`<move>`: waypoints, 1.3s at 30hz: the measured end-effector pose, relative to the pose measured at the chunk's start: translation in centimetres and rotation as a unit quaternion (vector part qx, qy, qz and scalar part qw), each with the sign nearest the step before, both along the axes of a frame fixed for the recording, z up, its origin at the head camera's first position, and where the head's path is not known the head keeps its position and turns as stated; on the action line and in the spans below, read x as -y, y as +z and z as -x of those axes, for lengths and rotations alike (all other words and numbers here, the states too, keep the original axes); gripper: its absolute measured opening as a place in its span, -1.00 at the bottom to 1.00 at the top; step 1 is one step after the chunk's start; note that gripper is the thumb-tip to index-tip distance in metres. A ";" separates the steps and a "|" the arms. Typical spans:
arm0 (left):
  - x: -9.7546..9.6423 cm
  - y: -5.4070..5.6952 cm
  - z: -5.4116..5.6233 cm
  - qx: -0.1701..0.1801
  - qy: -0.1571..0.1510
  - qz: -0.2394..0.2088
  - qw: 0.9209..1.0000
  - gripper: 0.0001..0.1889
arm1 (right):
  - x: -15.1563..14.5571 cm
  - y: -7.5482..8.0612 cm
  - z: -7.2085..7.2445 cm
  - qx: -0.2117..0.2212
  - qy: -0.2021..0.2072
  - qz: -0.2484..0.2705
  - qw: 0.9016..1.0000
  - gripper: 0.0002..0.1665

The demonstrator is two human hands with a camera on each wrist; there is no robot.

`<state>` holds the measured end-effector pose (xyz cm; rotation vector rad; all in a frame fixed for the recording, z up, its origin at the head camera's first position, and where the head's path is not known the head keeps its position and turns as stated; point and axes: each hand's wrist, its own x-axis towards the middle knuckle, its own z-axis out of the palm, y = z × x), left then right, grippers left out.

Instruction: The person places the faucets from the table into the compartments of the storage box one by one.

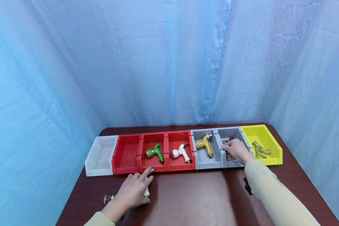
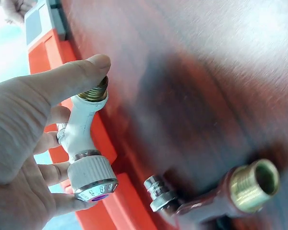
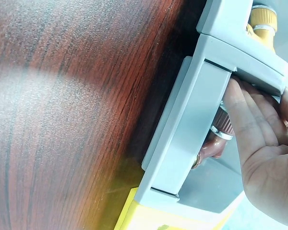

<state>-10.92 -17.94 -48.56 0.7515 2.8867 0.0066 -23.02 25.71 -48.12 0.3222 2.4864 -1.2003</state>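
My left hand (image 1: 132,190) holds a white tap (image 2: 84,127) just above the table in front of the red bins, its thumb at the brass threaded end and the fingers behind the body. Close by on the table lies a dark red tap (image 2: 206,203), its knob (image 1: 108,198) showing past the wrist. My right hand (image 1: 235,149) reaches into the right grey bin (image 3: 206,184), fingers fairly straight beside another dark red tap (image 3: 218,132). The hand partly hides that tap, and whether the fingertips touch it is unclear.
A row of bins spans the table's back: white (image 1: 101,155), red (image 1: 126,153), two more red ones with a green tap (image 1: 156,153) and a white tap, a grey one with a yellow tap (image 1: 205,145), and a yellow bin (image 1: 271,138) with a brass-coloured tap (image 1: 260,149).
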 end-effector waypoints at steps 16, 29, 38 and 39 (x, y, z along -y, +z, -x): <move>2.2 2.4 2.6 -0.083 0.044 -0.013 0.995 0.00 | 0.0 0.1 0.0 0.006 0.001 -0.003 1.000 -0.62; 4.3 2.9 4.6 -0.110 0.058 -0.017 0.992 0.04 | -0.1 -0.1 0.0 0.002 0.002 -0.010 1.000 -0.66; 4.9 3.2 6.0 -0.096 0.065 -0.011 0.993 0.04 | 0.0 -0.2 0.1 0.001 0.000 -0.007 1.000 -0.68; 4.9 3.3 6.2 -0.095 0.066 -0.011 0.993 0.04 | 0.0 -0.1 0.0 0.001 0.000 -0.006 1.000 -0.68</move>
